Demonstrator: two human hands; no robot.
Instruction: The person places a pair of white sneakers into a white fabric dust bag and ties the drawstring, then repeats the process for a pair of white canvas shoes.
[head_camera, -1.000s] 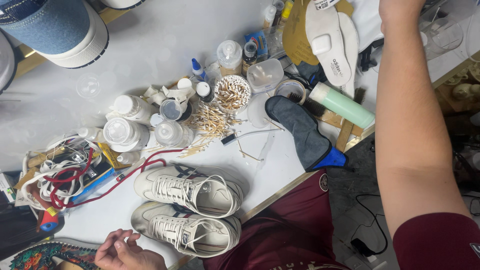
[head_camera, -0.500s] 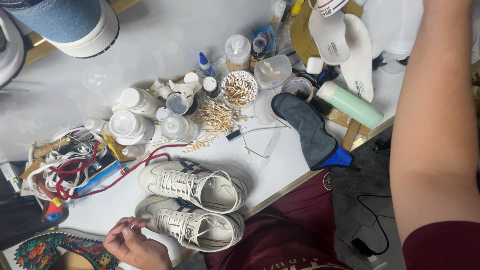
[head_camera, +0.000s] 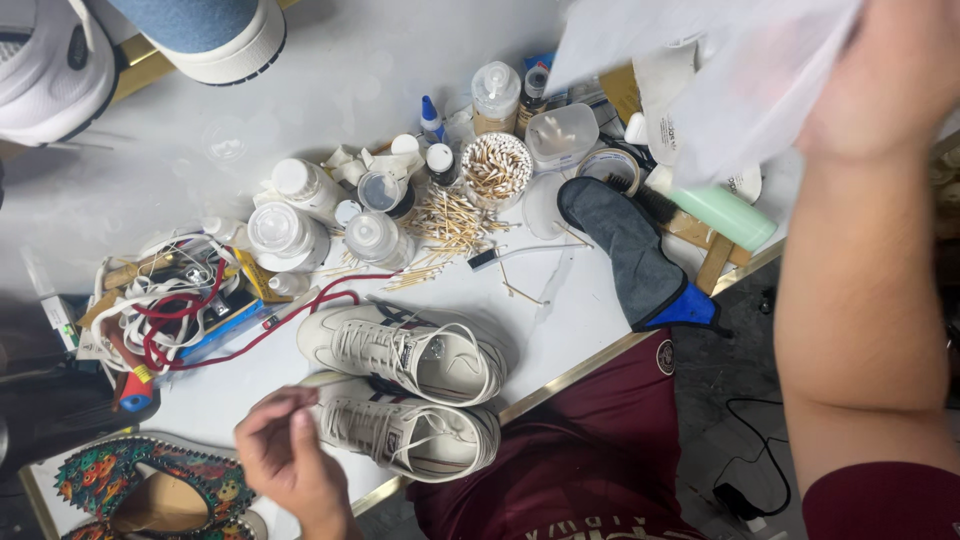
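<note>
A translucent white plastic bag (head_camera: 720, 70) hangs crumpled at upper right; two cream laced sneakers (head_camera: 405, 385) lie side by side.

Colour and pattern reference: white worktable (head_camera: 380, 90)

Two cream sneakers (head_camera: 410, 345) with dark side stripes and cream laces; grey mitt (head_camera: 630, 245) with blue cuff; mint-green bottle (head_camera: 725, 212); red and white cords (head_camera: 175, 310); shoe (head_camera: 150, 485) in a multicoloured pattern with tan lining; maroon shorts (head_camera: 590, 450); pale translucent sheet (head_camera: 720, 70) in the right hand (head_camera: 890, 80).
</note>
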